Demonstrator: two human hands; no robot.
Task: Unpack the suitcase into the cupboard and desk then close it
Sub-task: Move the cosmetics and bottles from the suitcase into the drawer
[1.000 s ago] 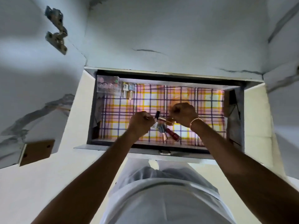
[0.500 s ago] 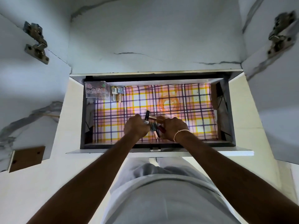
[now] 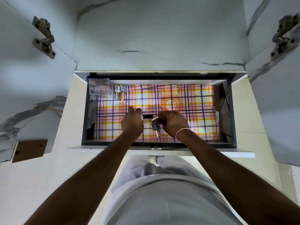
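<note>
- both hands are down inside the open drawer of the cupboard, over the plaid liner that covers the bottom
- right hand has its fingers curled round a bunch of small tubes, looks like lipsticks; a rose-gold tube pokes out toward the left hand, and a silver-and-copper one hangs below the fist pointing at the drawer front
- left hand is curled too, and there's something clear and glassy at its fingertips plus a small black piece right beside it, touching or nearly; can't honestly tell whether it's gripping one of them or just resting there
- the two hands are close, the tubes sitting in the gap between them, middle of the drawer, a bit toward the near edge
- back-left corner of the drawer has a clear plastic box with little round things in it, and just right of it a couple of small perfume bottles
- orange ring-shaped stain on the liner, just behind the right hand
- thin pale bracelet on the right wrist
- cupboard doors stand open either side, metal hinges showing
</note>
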